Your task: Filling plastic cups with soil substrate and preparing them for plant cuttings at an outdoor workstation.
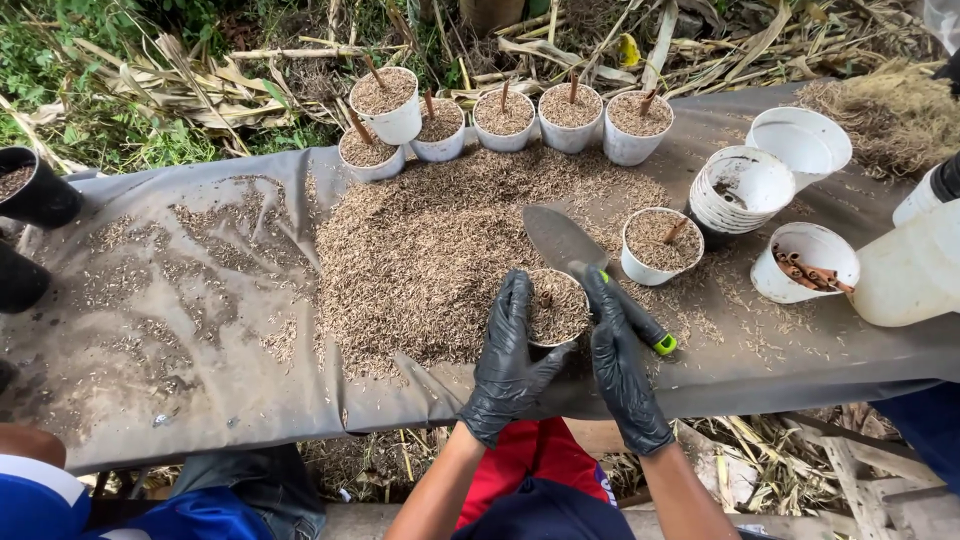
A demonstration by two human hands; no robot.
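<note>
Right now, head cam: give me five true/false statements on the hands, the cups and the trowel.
1. Both hands wear black gloves. True: the left hand and right hand are gloved in black.
2. The hands cup a small white plastic cup filled with brown husks. True.
3. The metal-bladed garden trowel with a black handle stands upright in a far cup. False: it lies on the grey tarp, its handle under the right hand.
4. The white cup of brown sticks sits at the left end of the tarp. False: it is on the right, beside the stack of empty white cups.
5. The row of filled white cups along the far edge each hold a stick. True.
</note>
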